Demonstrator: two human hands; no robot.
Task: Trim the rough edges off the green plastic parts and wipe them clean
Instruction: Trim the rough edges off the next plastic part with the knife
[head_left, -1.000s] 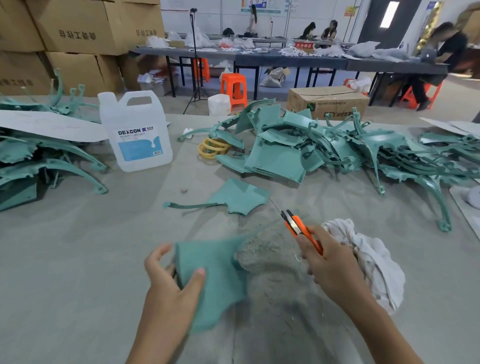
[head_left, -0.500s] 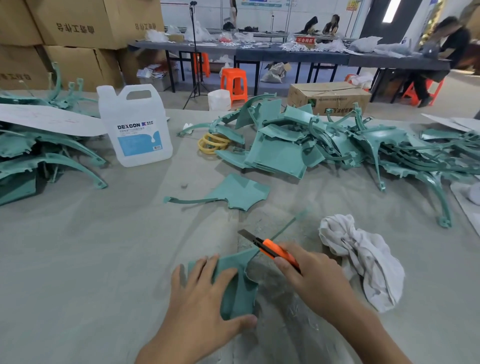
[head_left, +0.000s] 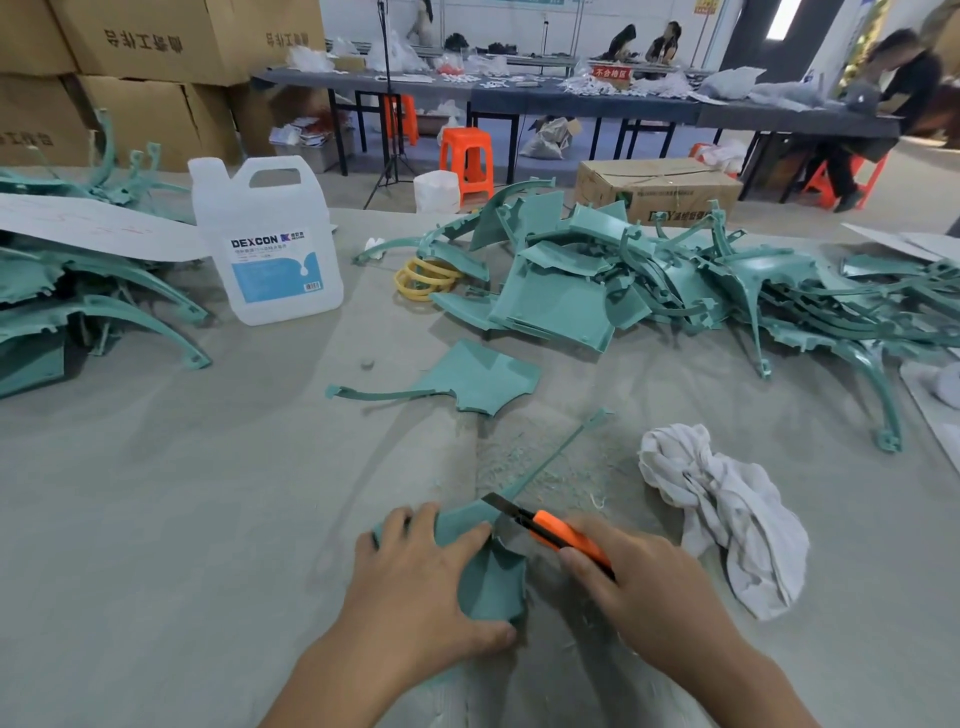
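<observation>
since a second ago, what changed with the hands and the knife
The left hand lowered the green part from a raised hold and now presses it on the table. The right hand brought the knife down and left, blade at the part's edge. The rag and jug stayed put.

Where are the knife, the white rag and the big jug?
Utility knife (head_left: 562, 535), head view, orange handle.
White rag (head_left: 727, 519), head view, crumpled middle.
Jug (head_left: 275, 265), head view, front label.

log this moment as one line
step: trimming | left hand: presses green plastic part on table | right hand: grips orange utility knife, blade at part's edge | white rag: lying right of hands
</observation>
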